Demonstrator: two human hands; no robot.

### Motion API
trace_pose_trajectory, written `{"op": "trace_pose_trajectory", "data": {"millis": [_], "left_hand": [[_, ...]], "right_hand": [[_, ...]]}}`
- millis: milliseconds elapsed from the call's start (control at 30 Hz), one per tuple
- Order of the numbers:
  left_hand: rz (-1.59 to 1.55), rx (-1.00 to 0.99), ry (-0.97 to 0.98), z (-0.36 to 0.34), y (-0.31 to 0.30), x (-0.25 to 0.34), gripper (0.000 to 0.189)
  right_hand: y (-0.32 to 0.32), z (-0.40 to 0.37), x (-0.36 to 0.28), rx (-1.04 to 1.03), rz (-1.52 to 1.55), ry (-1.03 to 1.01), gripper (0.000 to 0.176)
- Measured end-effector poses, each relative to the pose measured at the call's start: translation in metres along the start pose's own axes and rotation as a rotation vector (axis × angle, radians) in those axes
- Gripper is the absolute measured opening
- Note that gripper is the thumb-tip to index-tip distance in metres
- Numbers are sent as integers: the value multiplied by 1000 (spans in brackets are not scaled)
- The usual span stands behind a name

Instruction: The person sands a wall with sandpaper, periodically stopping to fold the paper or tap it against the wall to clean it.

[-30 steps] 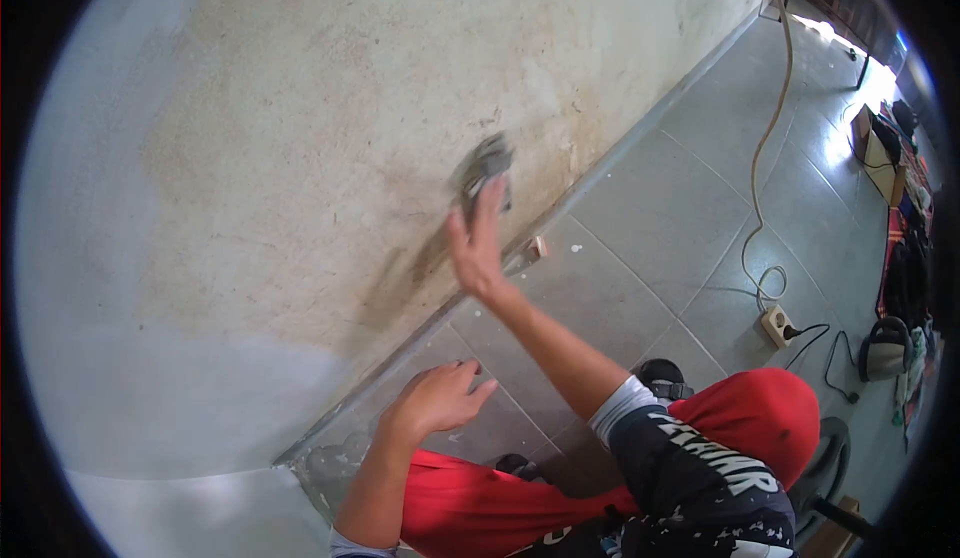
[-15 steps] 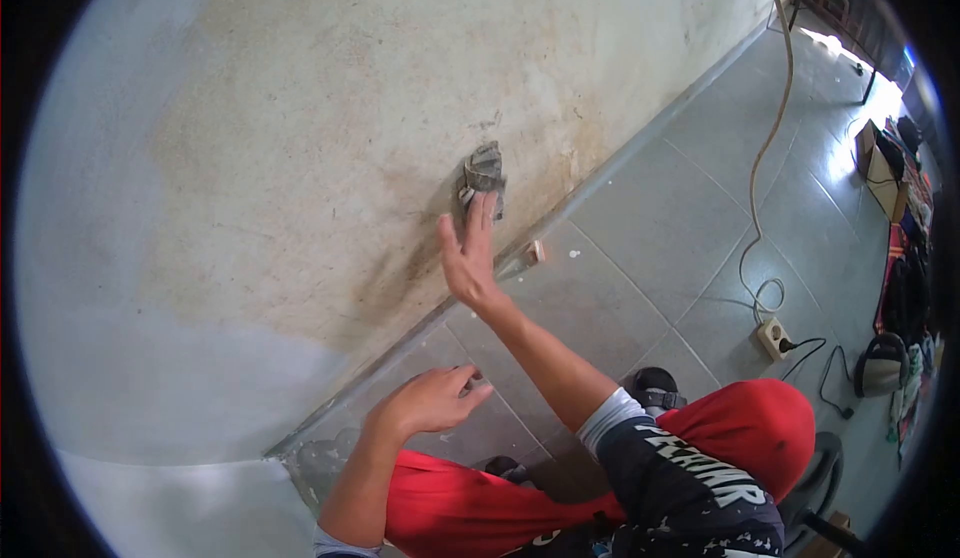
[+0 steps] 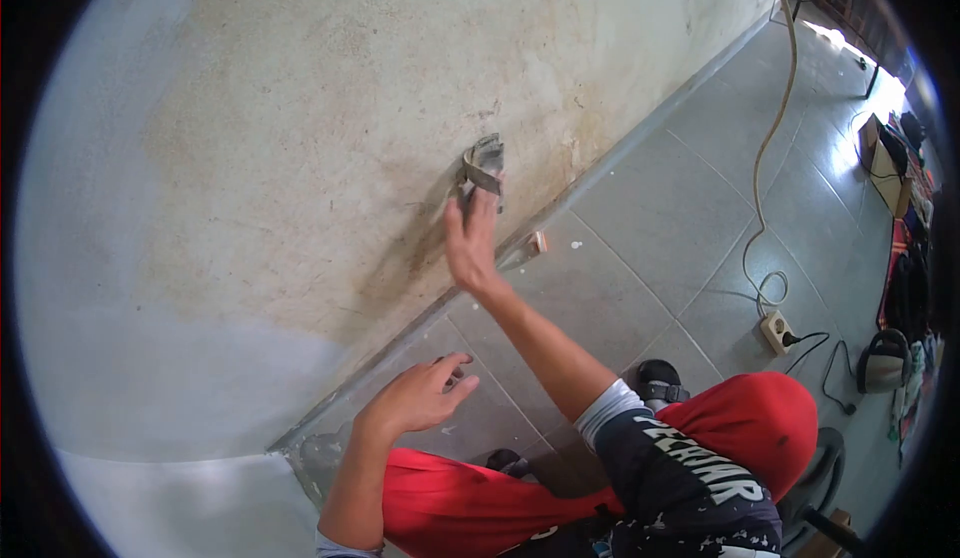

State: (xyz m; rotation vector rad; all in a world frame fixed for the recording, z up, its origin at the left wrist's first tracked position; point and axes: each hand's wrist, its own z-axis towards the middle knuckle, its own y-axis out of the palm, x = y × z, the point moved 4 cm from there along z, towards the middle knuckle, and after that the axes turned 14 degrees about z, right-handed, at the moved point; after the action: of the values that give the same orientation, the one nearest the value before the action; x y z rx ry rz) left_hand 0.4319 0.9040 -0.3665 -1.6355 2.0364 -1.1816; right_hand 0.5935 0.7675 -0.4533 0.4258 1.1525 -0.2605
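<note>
My right hand [image 3: 472, 245] presses a grey pad [image 3: 484, 165] against the stained wall [image 3: 300, 158]. A band crosses the pad, and my fingers reach under or against it; their tips are partly hidden. My thumb stands apart from the fingers. Lower and to the left, my left hand [image 3: 415, 396] hangs above the floor with loosely bent fingers, its thumb apart and nothing visible between them.
Grey floor tiles [image 3: 620, 258] meet the wall along a diagonal edge. A small orange-white piece [image 3: 540, 242] lies near it. To the right are a hanging cable [image 3: 765, 158], a socket block [image 3: 777, 333], a dark appliance [image 3: 883, 362] and an open box [image 3: 885, 173].
The grey pad and my right hand have shifted slightly up the wall. My left hand has moved a little left and up, with its thumb now farther from the fingers.
</note>
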Motion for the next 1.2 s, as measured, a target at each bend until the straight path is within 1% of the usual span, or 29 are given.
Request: {"op": "trace_pose_trajectory", "data": {"millis": [67, 133, 200, 233, 267, 300, 333, 367, 400, 433, 467, 500, 533, 600, 633, 667, 700, 767, 833, 900, 933, 1000, 1033, 1100, 1133, 1200], "left_hand": [[10, 6, -17, -7, 4, -13, 51], [19, 7, -52, -23, 17, -35, 52], [155, -66, -213, -35, 26, -58, 50], [151, -65, -216, -37, 26, -58, 50], [218, -101, -233, -37, 26, -57, 50], [287, -138, -247, -35, 25, -54, 50], [286, -132, -242, -28, 23, -50, 50], [228, -34, -151, -19, 19, -41, 51], [167, 63, -58, -13, 17, -33, 51], [164, 70, -45, -10, 16, -29, 51], [71, 50, -13, -9, 16, -26, 52], [-23, 24, 14, -10, 18, -26, 52], [-28, 25, 13, -14, 20, -33, 52], [66, -78, -108, -32, 34, -57, 58], [64, -85, -116, -41, 38, -62, 58], [140, -119, -189, -49, 39, -68, 57], [212, -146, -257, -53, 39, -72, 57], [226, -135, -235, -43, 35, -61, 57], [254, -122, -220, -28, 25, -51, 58], [61, 20, -28, -13, 19, -34, 54], [61, 24, -18, -10, 19, -34, 54], [31, 3, -17, -10, 25, -41, 55], [30, -1, -21, -14, 30, -47, 55], [156, -64, -146, -26, 41, -65, 55], [164, -71, -151, -30, 41, -68, 55], [271, -169, -195, -35, 43, -67, 55]], "right_hand": [[-26, 40, 14, 107, -17, 11, 89], [-67, 93, 14, 141, 78, 161, 88], [-96, 126, -4, 245, 169, 148, 88], [-89, 118, -6, 240, 169, 149, 88], [-77, 102, -9, 203, 137, 139, 91], [-63, 81, -15, 169, 105, 128, 94], [-38, 53, -17, 113, 67, 107, 96], [-11, 18, -16, 60, 27, 86, 97], [10, -16, -11, -25, 16, 129, 98], [21, -32, -6, -111, 4, 166, 99], [15, -19, -1, -112, -6, 153, 99], [3, 0, 2, -38, -35, 86, 97], [-10, 21, 5, 35, -60, 24, 94], [-61, 88, 8, 114, 95, 137, 88], [-83, 114, -6, 171, 174, 121, 86], [-96, 129, -17, 230, 253, 101, 84], [-90, 124, -15, 229, 252, 98, 84], [-64, 95, -10, 200, 67, 59, 88], [-16, 33, -15, 81, -53, -5, 92], [13, -20, -16, -92, -12, 119, 92], [7, -11, -14, -89, -20, 112, 92], [-14, 21, -8, 20, -121, -4, 88], [-34, 56, 14, 101, -22, -107, 85], [-83, 115, 1, 166, 236, 45, 84], [-85, 117, 6, 173, 242, 51, 84], [-89, 122, 4, 201, 64, 3, 83]]}}
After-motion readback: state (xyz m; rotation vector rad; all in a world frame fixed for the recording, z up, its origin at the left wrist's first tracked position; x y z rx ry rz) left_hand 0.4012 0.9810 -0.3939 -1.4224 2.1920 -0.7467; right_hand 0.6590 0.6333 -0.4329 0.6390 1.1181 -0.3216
